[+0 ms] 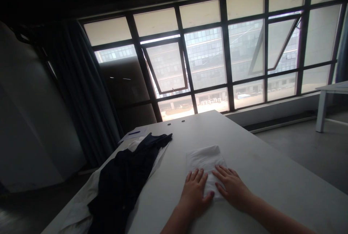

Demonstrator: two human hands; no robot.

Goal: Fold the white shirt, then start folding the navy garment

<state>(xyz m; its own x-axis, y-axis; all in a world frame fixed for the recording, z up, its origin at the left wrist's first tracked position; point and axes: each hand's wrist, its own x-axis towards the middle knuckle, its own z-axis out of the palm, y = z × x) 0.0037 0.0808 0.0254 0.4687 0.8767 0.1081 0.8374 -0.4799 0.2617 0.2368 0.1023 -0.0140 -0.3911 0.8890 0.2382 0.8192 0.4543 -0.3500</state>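
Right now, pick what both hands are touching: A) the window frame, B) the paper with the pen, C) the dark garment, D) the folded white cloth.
D. The left hand and the right hand both lie flat, fingers spread on the folded white cloth.

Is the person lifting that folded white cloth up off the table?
No, the left hand and right hand lie flat on the folded white cloth, which rests on the table.
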